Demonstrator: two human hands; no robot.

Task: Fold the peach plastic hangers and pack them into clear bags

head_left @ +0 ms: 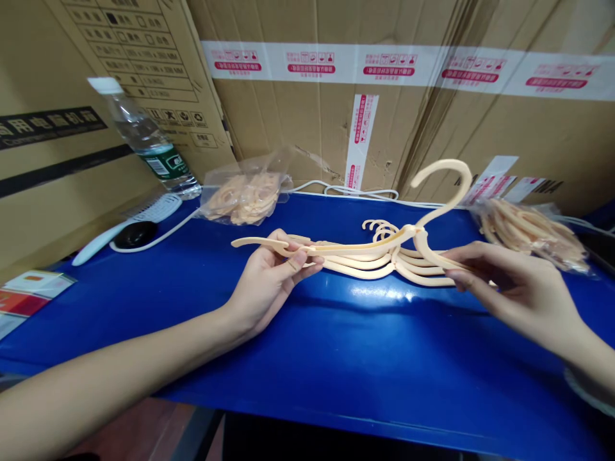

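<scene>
A beige plastic clothes hanger [361, 248] is held up between both hands, its large hook rising at the upper right. My left hand [269, 275] pinches its left arm near a joint, where a curved end piece sticks out to the left. My right hand [521, 288] grips the right arm between thumb and fingers; that arm's end is mostly hidden by the fingers. Just behind and below, several similar hangers [361, 274] lie together on the blue table [346, 371], their small hooks pointing back and left.
At the back stand a clear bag of beige parts [245, 195] and, to the right, a bag of hanger pieces [531, 234]. On the left are a water bottle [154, 144], a pale brush-like item [103, 240], a black oval object [136, 235] and a white cable. Cardboard boxes [288, 121] wall the back.
</scene>
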